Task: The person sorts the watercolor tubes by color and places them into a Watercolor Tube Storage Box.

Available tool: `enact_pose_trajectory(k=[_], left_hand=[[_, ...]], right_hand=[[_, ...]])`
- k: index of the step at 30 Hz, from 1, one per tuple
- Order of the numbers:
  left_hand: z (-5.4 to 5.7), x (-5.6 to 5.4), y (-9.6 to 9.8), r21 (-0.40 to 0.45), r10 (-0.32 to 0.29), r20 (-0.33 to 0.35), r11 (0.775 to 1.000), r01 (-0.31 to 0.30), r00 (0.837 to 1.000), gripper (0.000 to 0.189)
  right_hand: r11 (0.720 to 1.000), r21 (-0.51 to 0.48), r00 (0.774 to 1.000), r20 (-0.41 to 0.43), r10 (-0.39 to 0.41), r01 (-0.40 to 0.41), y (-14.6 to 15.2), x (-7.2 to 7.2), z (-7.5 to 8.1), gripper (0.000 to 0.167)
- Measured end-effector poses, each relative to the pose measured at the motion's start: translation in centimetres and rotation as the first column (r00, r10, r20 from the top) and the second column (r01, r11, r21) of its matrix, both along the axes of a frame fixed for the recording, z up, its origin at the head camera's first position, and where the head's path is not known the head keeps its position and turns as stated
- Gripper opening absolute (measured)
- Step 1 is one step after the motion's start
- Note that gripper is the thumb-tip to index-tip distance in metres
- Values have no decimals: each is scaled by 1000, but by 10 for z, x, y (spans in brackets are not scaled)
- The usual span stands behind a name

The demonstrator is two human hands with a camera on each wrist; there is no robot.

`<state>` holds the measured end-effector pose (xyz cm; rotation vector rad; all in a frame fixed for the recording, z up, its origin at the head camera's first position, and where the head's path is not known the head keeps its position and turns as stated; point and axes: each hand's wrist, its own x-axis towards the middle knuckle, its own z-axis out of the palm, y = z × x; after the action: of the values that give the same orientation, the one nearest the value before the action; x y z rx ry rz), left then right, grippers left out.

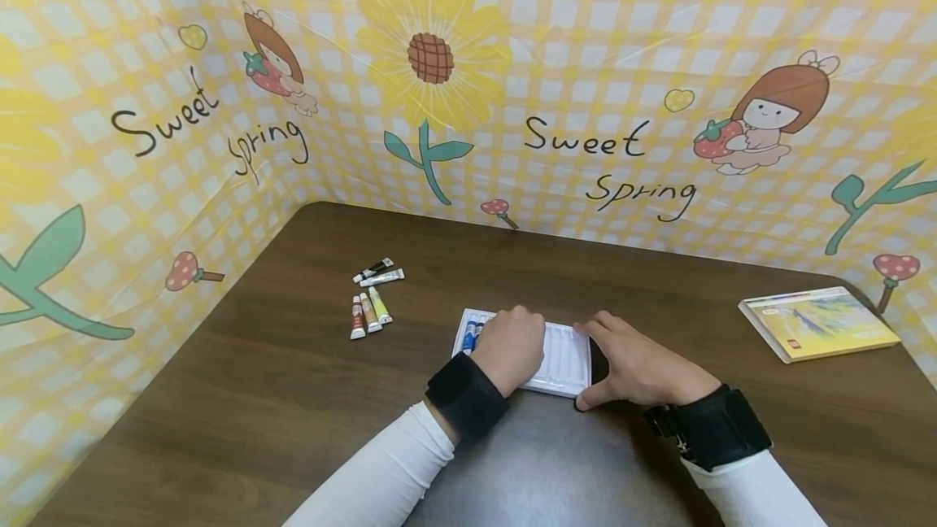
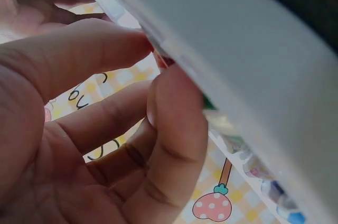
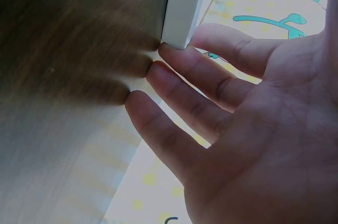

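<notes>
A white slotted plastic tray (image 1: 560,364) lies at the middle of the wooden table, with blue paint tubes (image 1: 469,337) in its left end. My left hand (image 1: 514,348) is over the tray, covering its middle. In the left wrist view, its thumb and index finger pinch a small reddish paint tube (image 2: 161,61) at the tray, mostly hidden by the fingertips. At the tray's right end my right hand (image 1: 640,364) holds it, thumb at the near corner and index finger at the far one. Its other fingertips (image 3: 138,100) reach down to the tabletop.
Left of the tray lie several loose paint tubes: black (image 1: 373,270), white (image 1: 382,277), red (image 1: 357,317), tan (image 1: 370,312) and yellow-green (image 1: 381,306). A yellow box (image 1: 820,324) lies at the right edge of the table. Behind stands a checked cloth backdrop (image 1: 586,39).
</notes>
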<state>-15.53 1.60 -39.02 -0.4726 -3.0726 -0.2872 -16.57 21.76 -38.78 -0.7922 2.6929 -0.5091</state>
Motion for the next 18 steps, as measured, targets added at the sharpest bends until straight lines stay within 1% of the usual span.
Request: enact_pose_trajectory(k=[5, 18], left_hand=[[-3, 1, -1, -31, -6, -24, 1000, 5, 1000, 16], [-3, 1, -3, 19, -8, -5, 1000, 8, 1000, 15]], right_hand=[[1000, 5, 1000, 2, 3, -3, -1, -1, 0, 104], [1000, 3, 1000, 3, 4, -4, 0, 1, 2, 102]])
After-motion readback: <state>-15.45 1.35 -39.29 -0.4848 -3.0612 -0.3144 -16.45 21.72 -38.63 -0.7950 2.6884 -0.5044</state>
